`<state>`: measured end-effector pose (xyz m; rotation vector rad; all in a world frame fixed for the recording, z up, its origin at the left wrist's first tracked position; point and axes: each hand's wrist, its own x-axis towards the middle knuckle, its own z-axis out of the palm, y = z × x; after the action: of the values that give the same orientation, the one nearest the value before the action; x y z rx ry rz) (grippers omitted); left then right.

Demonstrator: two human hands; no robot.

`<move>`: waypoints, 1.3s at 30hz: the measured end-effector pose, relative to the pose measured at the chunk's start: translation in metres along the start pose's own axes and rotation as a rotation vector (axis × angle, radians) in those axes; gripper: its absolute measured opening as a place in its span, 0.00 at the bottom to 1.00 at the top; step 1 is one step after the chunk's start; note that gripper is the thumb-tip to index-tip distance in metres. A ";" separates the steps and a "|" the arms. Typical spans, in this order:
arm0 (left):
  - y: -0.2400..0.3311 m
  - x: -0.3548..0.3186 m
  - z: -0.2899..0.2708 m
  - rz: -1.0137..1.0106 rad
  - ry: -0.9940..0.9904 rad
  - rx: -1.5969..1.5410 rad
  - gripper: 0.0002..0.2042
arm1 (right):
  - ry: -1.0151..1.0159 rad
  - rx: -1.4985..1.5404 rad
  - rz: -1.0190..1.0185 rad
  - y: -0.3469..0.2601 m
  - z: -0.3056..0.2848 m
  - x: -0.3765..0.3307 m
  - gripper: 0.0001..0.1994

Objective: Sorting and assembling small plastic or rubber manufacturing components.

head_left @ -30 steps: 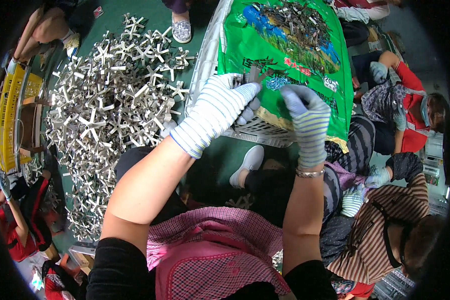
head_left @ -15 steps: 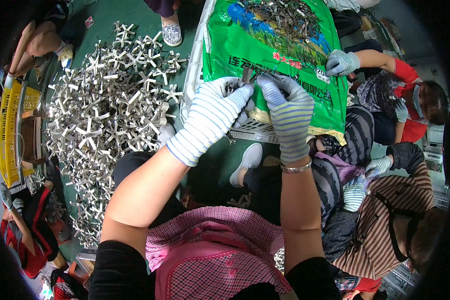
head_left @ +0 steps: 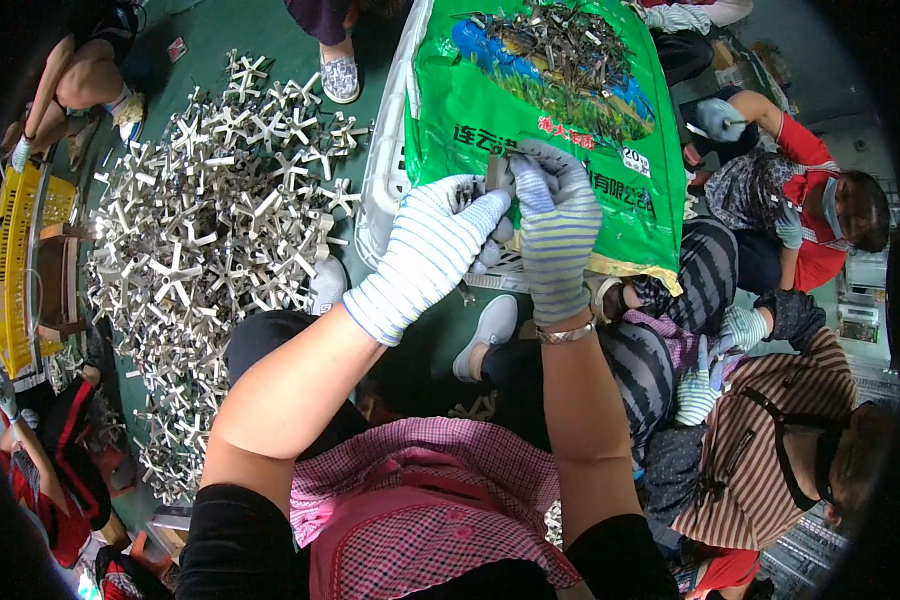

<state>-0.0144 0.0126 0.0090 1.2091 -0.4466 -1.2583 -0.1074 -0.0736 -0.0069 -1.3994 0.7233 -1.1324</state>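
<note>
Both hands wear white striped knit gloves and meet above a green printed sack (head_left: pixel 450 95). My left hand (head_left: pixel 432 238) is closed, thumb and fingers pinching a small grey strip-like piece (head_left: pixel 497 172) that stands up between the hands. My right hand (head_left: pixel 560 215) is closed too, its fingertips pressed together against the right side of that piece. Whatever else sits inside the right fingers is hidden. On the far part of the sack lies a heap of small dark and grey pieces (head_left: pixel 580 45).
A large pile of pale star-shaped parts (head_left: pixel 210 230) covers the floor to my left. Under the sack is a white plastic crate (head_left: pixel 378 205). A yellow crate (head_left: pixel 10 270) stands far left. Co-workers sit close on the right, one in a striped top (head_left: pixel 760 450); others sit at the left.
My right hand has shifted slightly left and nearer the left hand. At the right, a co-worker's gloved hand has drawn back from the sack's edge. The view has shifted a little.
</note>
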 end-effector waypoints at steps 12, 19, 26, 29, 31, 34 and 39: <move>0.006 0.003 -0.008 0.001 0.021 -0.099 0.10 | -0.024 -0.442 -0.100 -0.022 -0.011 -0.002 0.09; 0.023 -0.003 -0.019 -0.051 0.049 -0.212 0.10 | -0.043 -0.868 -0.305 -0.027 -0.104 0.094 0.09; 0.022 0.003 -0.023 -0.003 0.017 -0.027 0.12 | -0.786 -2.037 -0.480 -0.013 -0.174 0.189 0.11; 0.026 0.003 -0.024 -0.020 0.019 -0.051 0.12 | -0.909 -2.073 -0.307 0.002 -0.179 0.198 0.09; 0.025 0.003 -0.023 -0.021 0.023 -0.048 0.12 | -0.945 -2.071 -0.196 0.004 -0.179 0.197 0.10; 0.027 0.000 -0.023 -0.007 0.051 -0.057 0.10 | -0.889 -2.058 -0.213 -0.007 -0.174 0.195 0.10; 0.026 -0.002 -0.027 0.003 0.024 -0.110 0.09 | -0.582 -1.882 -0.476 -0.049 -0.169 0.174 0.10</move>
<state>0.0196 0.0221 0.0223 1.1290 -0.3563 -1.2485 -0.2117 -0.2874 0.0625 -3.3722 1.0263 0.0707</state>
